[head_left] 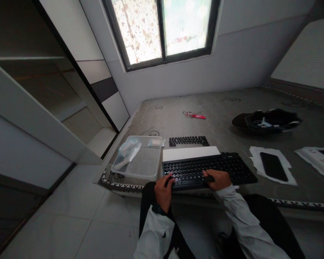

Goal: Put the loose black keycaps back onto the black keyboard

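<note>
Clear plastic tray at left, then the left hand curled onto the black keyboard at the mattress's near edge; right hand pinches a small dark piece over the keys. Phone farther right.

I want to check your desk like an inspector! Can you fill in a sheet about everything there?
Surface: grey mat, mostly bare.
Job's things: black keyboard; white board behind it; loose black keycaps.
Clutter: clear plastic tray, red wrapper, dark cap, phone on white paper.
Grips: left hand and right hand rest on the keyboard's front edge.
Cables: a thin one near the tray's corner, unclear.
Surroundings: window, tiled floor.
</note>
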Available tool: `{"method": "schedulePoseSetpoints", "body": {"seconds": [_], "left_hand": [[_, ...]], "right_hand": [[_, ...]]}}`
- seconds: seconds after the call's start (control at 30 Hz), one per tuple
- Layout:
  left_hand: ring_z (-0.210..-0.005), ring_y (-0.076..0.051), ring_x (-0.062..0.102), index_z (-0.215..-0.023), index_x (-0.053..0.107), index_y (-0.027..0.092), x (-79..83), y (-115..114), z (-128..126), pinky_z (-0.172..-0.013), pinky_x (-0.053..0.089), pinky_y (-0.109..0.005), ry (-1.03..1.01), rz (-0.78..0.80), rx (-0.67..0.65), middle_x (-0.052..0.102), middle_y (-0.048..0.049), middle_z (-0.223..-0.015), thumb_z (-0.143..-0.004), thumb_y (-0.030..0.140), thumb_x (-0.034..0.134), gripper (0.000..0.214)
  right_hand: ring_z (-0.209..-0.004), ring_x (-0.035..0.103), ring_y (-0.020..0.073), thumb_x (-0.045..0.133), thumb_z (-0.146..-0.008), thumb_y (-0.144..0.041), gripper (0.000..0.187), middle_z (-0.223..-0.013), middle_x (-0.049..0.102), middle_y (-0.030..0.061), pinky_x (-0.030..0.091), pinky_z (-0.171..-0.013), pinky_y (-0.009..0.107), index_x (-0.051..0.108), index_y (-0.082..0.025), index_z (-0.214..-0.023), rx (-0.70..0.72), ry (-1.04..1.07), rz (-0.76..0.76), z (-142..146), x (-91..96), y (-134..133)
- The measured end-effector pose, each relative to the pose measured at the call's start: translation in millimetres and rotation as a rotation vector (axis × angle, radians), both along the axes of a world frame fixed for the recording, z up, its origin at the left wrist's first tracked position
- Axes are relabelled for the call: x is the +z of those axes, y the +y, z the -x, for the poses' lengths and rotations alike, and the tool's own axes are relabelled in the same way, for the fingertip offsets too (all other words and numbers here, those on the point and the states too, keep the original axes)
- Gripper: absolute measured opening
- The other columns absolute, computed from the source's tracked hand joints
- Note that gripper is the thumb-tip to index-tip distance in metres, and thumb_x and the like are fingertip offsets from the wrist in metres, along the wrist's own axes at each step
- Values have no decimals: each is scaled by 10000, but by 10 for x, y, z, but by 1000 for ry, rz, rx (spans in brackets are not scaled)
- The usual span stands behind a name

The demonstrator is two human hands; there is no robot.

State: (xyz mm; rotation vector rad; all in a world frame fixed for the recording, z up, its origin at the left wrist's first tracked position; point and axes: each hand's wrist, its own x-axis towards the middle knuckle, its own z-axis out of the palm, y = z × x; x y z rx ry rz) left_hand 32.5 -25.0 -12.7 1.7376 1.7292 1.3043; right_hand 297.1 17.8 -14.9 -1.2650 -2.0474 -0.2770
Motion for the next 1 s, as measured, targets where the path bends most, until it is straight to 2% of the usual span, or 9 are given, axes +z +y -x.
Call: {"method": "schedulePoseSetpoints", "body": {"seconds": [0.1,0.17,0.27,0.43,0.57,0.77,0.93,1.0], "left_hand": [[-1032,-187,634,-1142,648,265,13,17,-7,-946,476,-368,-4,-23,-15,703,-33,-1100,-902,299,536,266],[-1013,-185,638,-1178,613,245,15,25,-21,-942,479,-366,-42,-13,1,705,-43,-1078,-889,297,561,299],[-960,-185,648,-1094,621,223,13,29,-39,-898,501,-350,-78,36,25,705,-44,-1031,-846,319,624,266],[-933,-197,632,-994,675,246,34,39,-35,-878,496,-371,93,12,-6,700,-34,-981,-857,317,609,168],[-923,-204,630,-998,686,248,60,60,-37,-870,501,-386,159,7,-9,705,-37,-962,-862,310,602,171],[-891,-197,635,-1011,681,251,96,71,-44,-849,516,-367,155,14,14,702,-32,-947,-831,324,645,198],[-977,-203,623,-950,691,252,161,73,-2,-902,503,-364,135,-14,-2,686,-34,-976,-853,340,614,152],[-957,-197,625,-949,689,252,206,95,27,-879,513,-346,125,-12,-9,676,-31,-970,-848,349,618,156]], "right_hand": [[-484,551,127,463,-926,-354,443,-502,584,11,320,-550,263,554,-191,-524,-42,28,-20,-77,2,3],[-485,554,128,467,-924,-366,447,-500,584,12,322,-548,262,554,-188,-523,-69,44,-18,-117,-16,12],[-508,570,134,451,-928,-379,442,-542,624,24,328,-550,260,593,-186,-557,-110,69,24,-138,-77,34],[-547,586,151,414,-937,-398,456,-603,670,39,318,-552,272,617,-195,-582,-166,24,114,-83,-166,70],[-563,591,153,415,-933,-381,438,-606,668,39,309,-558,277,618,-201,-588,-165,-8,134,-56,-180,87],[-533,571,147,447,-924,-359,408,-583,648,28,304,-561,280,602,-201,-581,-139,15,125,-70,-200,106],[-507,549,135,449,-920,-331,410,-542,617,19,296,-559,278,567,-200,-550,-109,59,117,-61,-194,122],[-501,543,129,450,-922,-320,406,-532,607,15,294,-562,278,560,-198,-550,-96,77,110,-56,-195,126]]}}
